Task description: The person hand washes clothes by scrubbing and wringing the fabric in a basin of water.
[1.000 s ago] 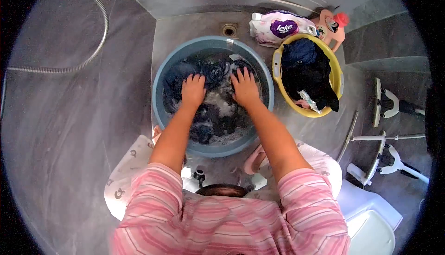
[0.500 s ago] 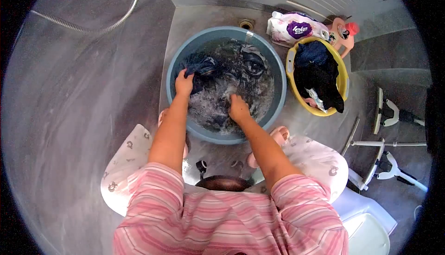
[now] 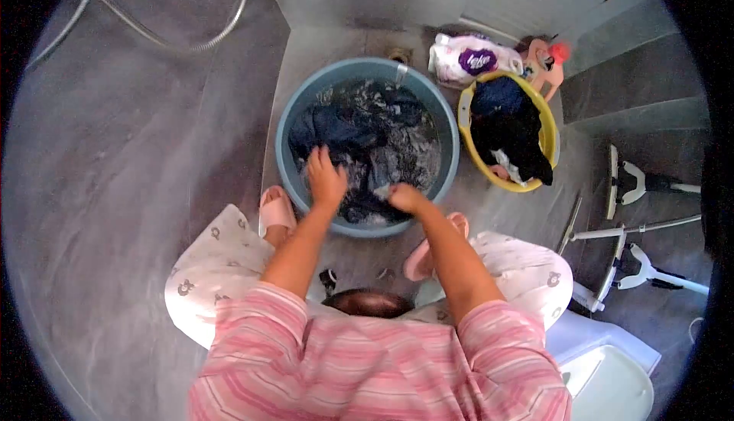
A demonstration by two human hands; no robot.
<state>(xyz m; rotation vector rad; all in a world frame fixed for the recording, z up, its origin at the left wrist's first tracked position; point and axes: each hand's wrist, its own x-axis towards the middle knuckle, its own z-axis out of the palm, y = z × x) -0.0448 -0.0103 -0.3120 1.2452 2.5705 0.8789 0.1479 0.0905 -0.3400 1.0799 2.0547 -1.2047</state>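
Note:
A blue-grey basin on the floor holds dark wet clothes in sudsy water. Over the basin's near left part is my left hand, its fingers apart above the clothes and gripping nothing. My right hand is low in the basin's near right part, with bent fingers closed together. A small pale patch shows at these fingertips; whether it is a thing in the hand or foam I cannot make out.
Right of the basin stands a yellow basket with dark clothes. Behind it are a white and purple leke package and a pink bottle with a red cap. Long-handled floor tools lie at the right. A shower hose hangs upper left.
My left hand has let go of the dark garment at the basin's left rim and moved right and nearer me. My right hand has shifted slightly nearer me. The clothes have spread in the water.

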